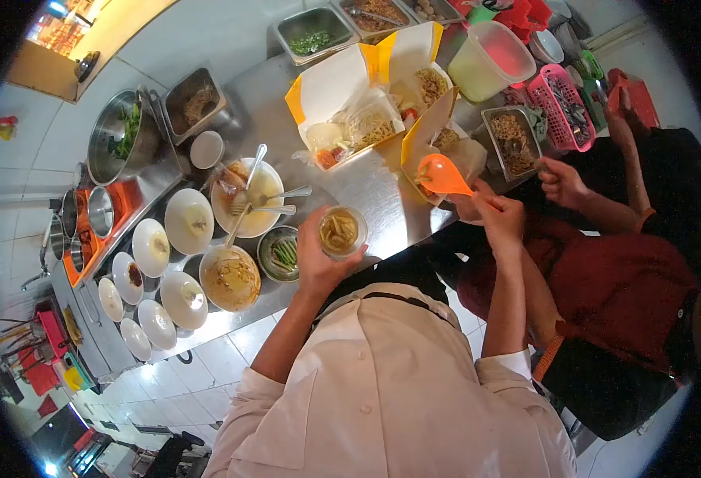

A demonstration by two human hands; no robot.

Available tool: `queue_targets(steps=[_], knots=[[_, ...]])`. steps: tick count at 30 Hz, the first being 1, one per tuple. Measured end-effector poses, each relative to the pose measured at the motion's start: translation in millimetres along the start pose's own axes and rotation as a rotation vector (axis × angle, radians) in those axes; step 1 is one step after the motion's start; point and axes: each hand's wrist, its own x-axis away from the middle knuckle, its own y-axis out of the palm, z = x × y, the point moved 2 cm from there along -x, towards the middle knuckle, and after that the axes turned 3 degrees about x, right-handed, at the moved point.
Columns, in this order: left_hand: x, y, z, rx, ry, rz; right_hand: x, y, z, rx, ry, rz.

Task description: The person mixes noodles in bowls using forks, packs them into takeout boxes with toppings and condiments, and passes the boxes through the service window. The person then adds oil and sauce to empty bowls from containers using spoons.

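Note:
My left hand (318, 255) is wrapped round a small clear cup (342, 231) with pale strips of food in it. In my right hand (500, 215) is the handle of an orange spoon (444, 174), whose bowl lies over an open yellow-and-white box (415, 151). Two more open boxes stand behind; the left one (354, 131) has noodles, an egg and something red inside. A bowl of green vegetables (280, 253) sits just left of my left hand.
Several white bowls (183, 299) stand at the left, beside a bowl with cutlery (261, 219). Metal trays (314, 33) line the back. A green container (478, 68) and a pink basket (561, 107) are at the right. Co-workers' hands (564, 183) are near the right tray (513, 143).

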Motion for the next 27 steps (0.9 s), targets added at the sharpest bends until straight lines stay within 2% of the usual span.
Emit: queue_targets(steps=[2,3,5,6,8,9,11,12,15,17,21,23,24,26,27], knots=[[-1.7,-0.5,2.4,-0.04,0.023,-0.017,2.6,5.7,-18.9,0.301,-0.005,-0.004],[-2.9,-0.3,4.8,-0.079,0.044,-0.031,-1.8,10.2,-3.9,0.3,-0.004,0.0],[-5.3,-1.4,12.1,-0.085,0.05,-0.034,-15.3,21.9,35.0,0.277,-0.043,0.155],[-5.8,-1.7,14.1,-0.094,0.051,-0.036,-16.2,21.6,34.7,0.277,-0.045,0.155],[-5.5,-0.9,11.6,-0.077,0.043,-0.039,-12.0,21.6,31.7,0.281,-0.253,0.228],[-5.0,-0.3,10.1,-0.057,0.038,-0.043,-8.4,22.3,26.4,0.28,-0.25,0.228],[-4.8,0.4,7.7,-0.065,0.034,-0.044,-2.0,21.4,12.3,0.254,-0.068,0.223],[-4.5,1.0,7.3,-0.072,0.03,-0.043,-1.4,19.2,11.3,0.255,-0.068,0.225],[-4.8,1.5,8.2,-0.018,-0.013,-0.048,2.4,14.1,1.7,0.264,-0.135,0.191],[-5.2,3.5,7.0,0.013,-0.014,-0.039,16.8,4.8,-22.7,0.29,-0.263,0.188],[-5.8,0.6,12.9,-0.025,0.047,-0.038,52.1,-13.9,-82.2,0.188,-0.388,0.074],[-7.9,0.8,13.2,-0.07,0.078,-0.062,63.6,-8.7,-103.2,0.24,-0.433,-0.279],[-8.3,2.3,14.2,-0.107,0.111,-0.082,67.3,1.4,-106.7,0.237,-0.429,-0.278],[-8.6,4.3,17.6,-0.115,0.16,-0.077,77.5,33.9,-118.8,0.526,-0.636,-0.232],[-8.5,5.1,20.4,-0.121,0.207,-0.068,82.7,50.8,-124.3,0.568,-0.64,-0.219]])
